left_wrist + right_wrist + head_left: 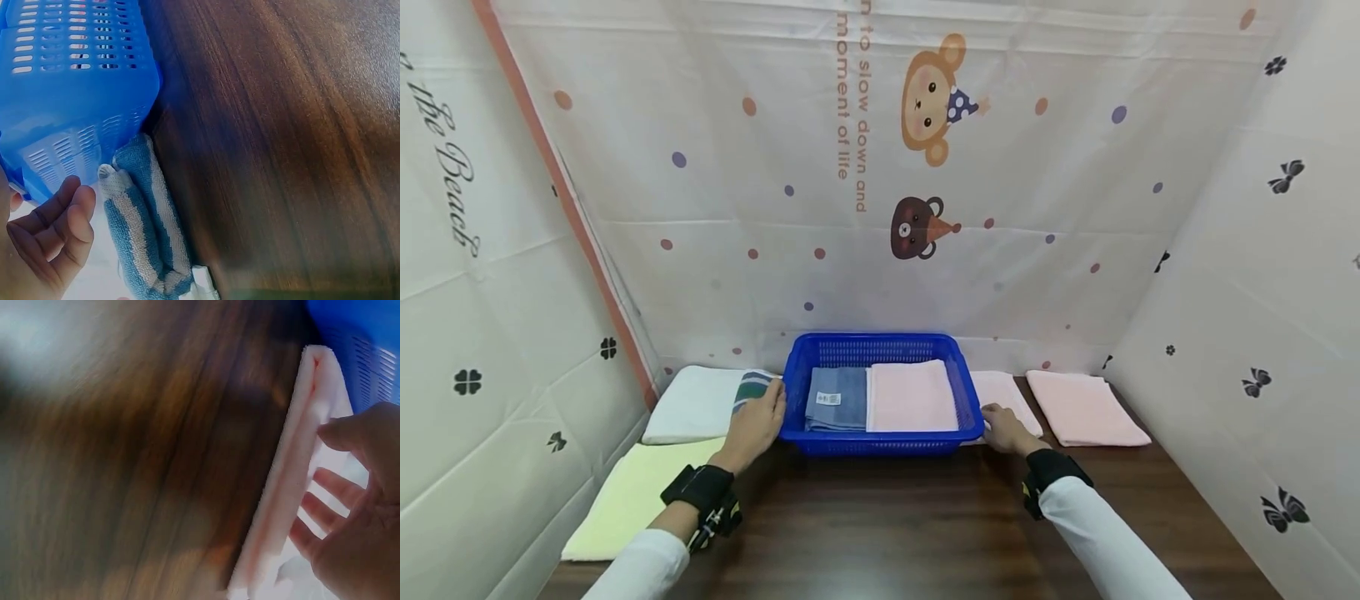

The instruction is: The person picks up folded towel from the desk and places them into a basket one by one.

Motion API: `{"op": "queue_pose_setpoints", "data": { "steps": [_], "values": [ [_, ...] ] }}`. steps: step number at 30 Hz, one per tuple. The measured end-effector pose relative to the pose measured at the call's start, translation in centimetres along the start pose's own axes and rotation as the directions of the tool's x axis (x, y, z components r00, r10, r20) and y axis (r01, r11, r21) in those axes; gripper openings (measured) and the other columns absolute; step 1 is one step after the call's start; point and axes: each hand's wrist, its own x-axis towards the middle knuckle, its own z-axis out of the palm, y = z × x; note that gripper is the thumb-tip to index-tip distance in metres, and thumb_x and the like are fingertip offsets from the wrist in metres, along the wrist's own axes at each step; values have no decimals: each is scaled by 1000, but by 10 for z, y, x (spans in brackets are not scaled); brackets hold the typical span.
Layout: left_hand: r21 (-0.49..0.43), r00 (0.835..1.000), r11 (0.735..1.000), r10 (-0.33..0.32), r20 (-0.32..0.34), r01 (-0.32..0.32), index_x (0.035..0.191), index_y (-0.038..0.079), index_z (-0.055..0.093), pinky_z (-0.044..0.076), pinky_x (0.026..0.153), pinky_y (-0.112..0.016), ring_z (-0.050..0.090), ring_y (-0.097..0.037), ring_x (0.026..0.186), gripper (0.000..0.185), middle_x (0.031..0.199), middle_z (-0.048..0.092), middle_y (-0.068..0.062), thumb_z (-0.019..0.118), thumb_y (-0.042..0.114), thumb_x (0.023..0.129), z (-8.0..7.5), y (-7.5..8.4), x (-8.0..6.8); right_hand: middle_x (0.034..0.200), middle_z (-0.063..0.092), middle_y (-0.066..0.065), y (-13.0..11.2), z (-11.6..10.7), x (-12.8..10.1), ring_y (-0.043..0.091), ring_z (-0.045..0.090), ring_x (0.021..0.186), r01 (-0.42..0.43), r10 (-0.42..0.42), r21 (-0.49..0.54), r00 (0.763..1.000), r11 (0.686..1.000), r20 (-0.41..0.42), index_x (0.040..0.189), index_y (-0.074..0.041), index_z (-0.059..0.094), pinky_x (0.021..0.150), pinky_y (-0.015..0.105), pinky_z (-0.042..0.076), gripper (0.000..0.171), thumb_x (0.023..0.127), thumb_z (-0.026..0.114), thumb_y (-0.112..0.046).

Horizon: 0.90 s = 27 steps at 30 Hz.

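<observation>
A blue plastic basket (880,447) sits at the back of the table. Inside lie a folded blue towel (842,414) with a white label and a folded pink towel (913,398). My left hand (761,418) is at the basket's left rim, its fingers loosely bent in the left wrist view; exact contact is partly hidden. Beside it lies a white towel (696,404) with a blue, green and grey striped end. My right hand (1011,429) is by the basket's right front corner, fingers spread over a pale pink folded towel (287,481) that lies next to the basket.
A yellow towel (640,492) lies at the front left, and another pink towel (1086,408) lies far right. Printed cloth walls (737,192) enclose the dark wooden table (865,533) at the back and both sides.
</observation>
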Motion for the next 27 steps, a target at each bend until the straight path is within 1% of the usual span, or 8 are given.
{"op": "queue_pose_setpoints", "data": {
  "steps": [5, 8, 11, 15, 19, 22, 24, 27],
  "values": [
    [-14, 1000, 1000, -21, 7, 21, 108, 10, 46, 31, 48, -29, 45, -18, 53, 11, 68, 41, -2, 40, 19, 109, 0, 0, -4, 121, 56, 31, -4, -2, -22, 52, 54, 107, -32, 36, -62, 997, 998, 75, 127, 4, 61, 84, 63, 53, 37, 93, 63, -8],
    [-3, 999, 1000, -18, -38, 17, 107, 8, 46, 32, 48, -30, 46, -19, 53, 12, 66, 42, -4, 39, 18, 108, -2, -2, -4, 108, 59, 27, -2, -7, -33, 43, 55, 98, 78, -75, -22, 993, 997, 89, 122, -2, 59, 78, 50, 52, 35, 91, 70, -12],
    [-23, 996, 999, -40, -82, 38, 104, 8, 48, 35, 50, -32, 48, -21, 56, 17, 67, 45, -4, 39, 22, 108, -3, -3, -7, 96, 60, 19, 0, -11, -49, 28, 54, 87, 188, -199, 89, 971, 978, 131, 115, -7, 58, 71, 34, 44, 33, 88, 76, -15],
    [-151, 982, 975, -175, -74, 163, 102, 6, 53, 38, 53, -33, 54, -20, 60, 32, 71, 55, -9, 33, 29, 111, -1, 0, -18, 91, 55, 7, -5, -16, -77, 12, 47, 81, 227, -278, 230, 934, 946, 223, 111, -9, 57, 68, 23, 38, 34, 86, 80, -15],
    [-353, 936, 870, -346, 63, 346, 104, 0, 57, 44, 50, -30, 59, -16, 53, 39, 79, 70, -13, 27, 25, 111, 5, 6, -40, 89, 49, 2, -26, -18, -102, 7, 40, 79, 218, -298, 286, 913, 933, 279, 109, -11, 55, 67, 21, 33, 36, 84, 82, -14],
    [-424, 892, 786, -378, 247, 450, 108, -4, 60, 47, 47, -28, 61, -16, 51, 32, 79, 73, -12, 35, 16, 107, 11, 12, -59, 88, 44, -1, -46, -16, -111, 4, 35, 77, 217, -300, 285, 908, 934, 291, 110, -14, 54, 67, 19, 30, 37, 85, 82, -17],
    [-414, 864, 769, -353, 360, 487, 108, -4, 63, 48, 47, -28, 62, -16, 52, 26, 76, 72, -9, 43, 12, 104, 13, 17, -71, 88, 42, -2, -59, -14, -115, 3, 32, 76, 228, -306, 269, 904, 936, 299, 111, -15, 51, 66, 18, 28, 40, 85, 82, -20],
    [-399, 846, 787, -273, 457, 470, 104, -2, 68, 50, 49, -29, 64, -17, 55, 19, 74, 70, -6, 53, 10, 100, 16, 29, -85, 89, 41, -3, -79, -12, -120, 3, 33, 75, 208, -286, 243, 891, 947, 352, 110, -18, 50, 66, 18, 30, 44, 83, 84, -22]
  ]
}}
